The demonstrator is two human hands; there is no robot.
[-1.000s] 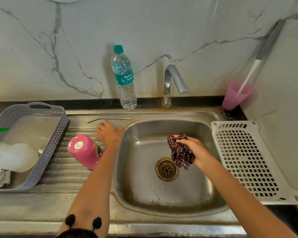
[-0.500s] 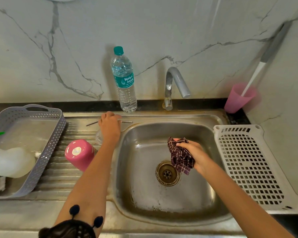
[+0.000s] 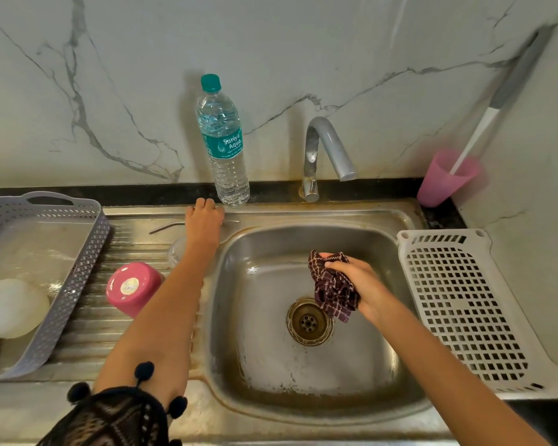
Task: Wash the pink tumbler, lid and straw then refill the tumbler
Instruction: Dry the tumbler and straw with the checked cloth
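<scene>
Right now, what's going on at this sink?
A person's right hand grips a crumpled maroon checked cloth over the steel sink basin. The left hand reaches over the thin metal straw at the back of the ribbed drainboard, fingers near the clear plastic water bottle. The pink tumbler lies on its side on the drainboard, a clear lid beside it.

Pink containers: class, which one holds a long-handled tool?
The pale pink cup at far right; the darker tumbler on the drainboard shows its base.
</scene>
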